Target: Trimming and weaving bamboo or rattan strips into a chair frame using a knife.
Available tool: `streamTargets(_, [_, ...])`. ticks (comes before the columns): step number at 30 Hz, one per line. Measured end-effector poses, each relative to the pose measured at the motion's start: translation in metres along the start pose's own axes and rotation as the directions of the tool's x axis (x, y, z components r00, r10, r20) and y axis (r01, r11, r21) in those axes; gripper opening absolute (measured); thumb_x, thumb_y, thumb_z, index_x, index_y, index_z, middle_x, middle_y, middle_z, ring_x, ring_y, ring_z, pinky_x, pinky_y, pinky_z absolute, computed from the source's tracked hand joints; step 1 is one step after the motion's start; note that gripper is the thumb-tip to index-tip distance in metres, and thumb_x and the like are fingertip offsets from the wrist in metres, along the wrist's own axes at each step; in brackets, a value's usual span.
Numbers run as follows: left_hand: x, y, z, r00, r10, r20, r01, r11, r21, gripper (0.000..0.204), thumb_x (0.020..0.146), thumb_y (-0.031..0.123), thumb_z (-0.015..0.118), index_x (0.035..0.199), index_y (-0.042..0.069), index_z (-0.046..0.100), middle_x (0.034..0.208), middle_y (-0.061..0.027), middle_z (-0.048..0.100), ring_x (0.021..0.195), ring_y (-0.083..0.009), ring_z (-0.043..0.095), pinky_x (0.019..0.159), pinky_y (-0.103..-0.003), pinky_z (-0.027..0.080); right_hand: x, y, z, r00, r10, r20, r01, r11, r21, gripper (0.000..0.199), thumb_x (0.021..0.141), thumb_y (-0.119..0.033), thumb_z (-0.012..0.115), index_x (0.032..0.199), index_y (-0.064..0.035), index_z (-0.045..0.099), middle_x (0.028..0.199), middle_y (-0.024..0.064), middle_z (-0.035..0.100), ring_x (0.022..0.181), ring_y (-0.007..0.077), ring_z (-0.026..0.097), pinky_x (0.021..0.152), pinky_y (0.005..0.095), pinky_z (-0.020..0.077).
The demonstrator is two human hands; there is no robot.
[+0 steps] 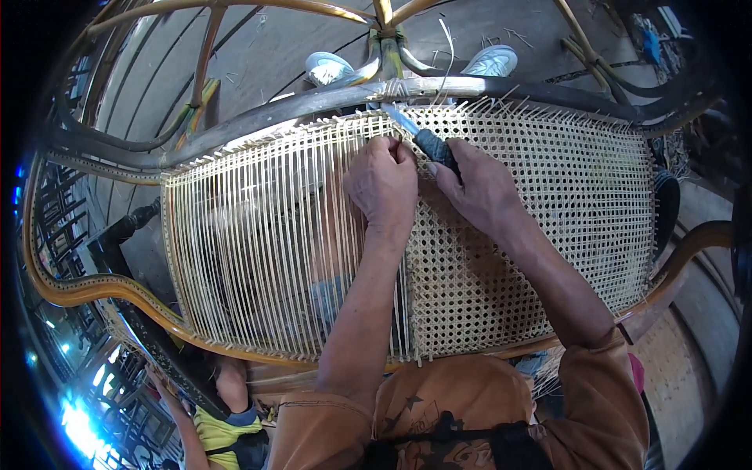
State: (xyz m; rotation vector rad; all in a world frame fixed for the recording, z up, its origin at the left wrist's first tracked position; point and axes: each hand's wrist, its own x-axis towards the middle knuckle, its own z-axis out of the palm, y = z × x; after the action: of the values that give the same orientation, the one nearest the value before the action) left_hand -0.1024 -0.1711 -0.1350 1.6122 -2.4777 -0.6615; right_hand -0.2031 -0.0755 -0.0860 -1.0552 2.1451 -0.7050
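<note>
A cane seat panel (pixel 533 235) stretches across a curved rattan frame in front of me. Its right part is a finished-looking open weave with small holes, while the left part has only parallel cane strands (pixel 258 243). My right hand (pixel 482 184) grips a knife (pixel 437 149) by its dark wrapped handle. The bluish blade points up and left, near the far edge of the panel. Beside the blade, my left hand (pixel 384 180) is closed, fingertips pinched at the border between weave and strands. What lies between those fingers is too small to make out.
A dark frame rail (pixel 298 102) runs along the far side, with short cane ends sticking up by it. Curved rattan legs rise beyond. Two white shoes (pixel 329 68) show on the floor behind the rail. At lower left sits another person in a yellow shirt (pixel 227 435).
</note>
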Motion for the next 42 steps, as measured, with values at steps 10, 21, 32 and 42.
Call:
streamTargets(10, [-0.001, 0.005, -0.005, 1.0, -0.009, -0.005, 0.009, 0.999, -0.051, 0.016, 0.079, 0.021, 0.062, 0.086, 0.006, 0.067, 0.077, -0.0117, 0.067, 0.072, -0.0273, 0.065, 0.067, -0.038, 0.049, 0.001, -0.001, -0.003, 0.997, -0.053, -0.061, 0.057, 0.996, 0.071, 0.038, 0.089, -0.037, 0.052, 0.098, 0.0, 0.052, 0.079, 0.0202, 0.061, 0.072, 0.0355, 0.062, 0.066, 0.0444, 0.049])
streamTargets(21, [-0.042, -0.012, -0.064, 0.926, -0.012, 0.376, 0.059, 0.992, -0.115, 0.04, 0.088, 0.023, 0.057, 0.12, -0.001, 0.053, 0.115, -0.0168, 0.057, 0.109, -0.0282, 0.054, 0.094, -0.041, 0.042, -0.009, -0.004, -0.014, 0.982, -0.06, -0.176, 0.089, 0.983, 0.162, 0.033, 0.09, -0.034, 0.053, 0.095, -0.0006, 0.052, 0.068, 0.0148, 0.058, 0.057, 0.0293, 0.06, 0.052, 0.0396, 0.0483])
streamTargets(32, [-0.04, -0.011, -0.048, 0.946, 0.109, 0.306, -0.095, 0.994, -0.061, 0.035, 0.088, 0.021, 0.055, 0.115, -0.002, 0.055, 0.109, -0.0186, 0.057, 0.102, -0.0291, 0.056, 0.088, -0.042, 0.045, -0.013, -0.006, -0.012, 0.994, -0.068, -0.085, 0.07, 0.997, 0.028, 0.03, 0.09, -0.032, 0.053, 0.096, -0.0026, 0.05, 0.07, 0.0136, 0.055, 0.06, 0.0304, 0.059, 0.061, 0.0402, 0.0493])
streamTargets(42, [-0.048, -0.01, -0.046, 0.948, 0.128, 0.291, -0.115, 0.992, -0.06, 0.032, 0.088, 0.018, 0.055, 0.113, -0.002, 0.056, 0.102, -0.0169, 0.058, 0.094, -0.0287, 0.058, 0.081, -0.039, 0.047, -0.021, 0.002, -0.007, 0.992, -0.123, -0.021, 0.123, 0.991, 0.046, 0.032, 0.089, -0.034, 0.053, 0.096, -0.0032, 0.05, 0.086, 0.0158, 0.061, 0.077, 0.0326, 0.062, 0.064, 0.0425, 0.048])
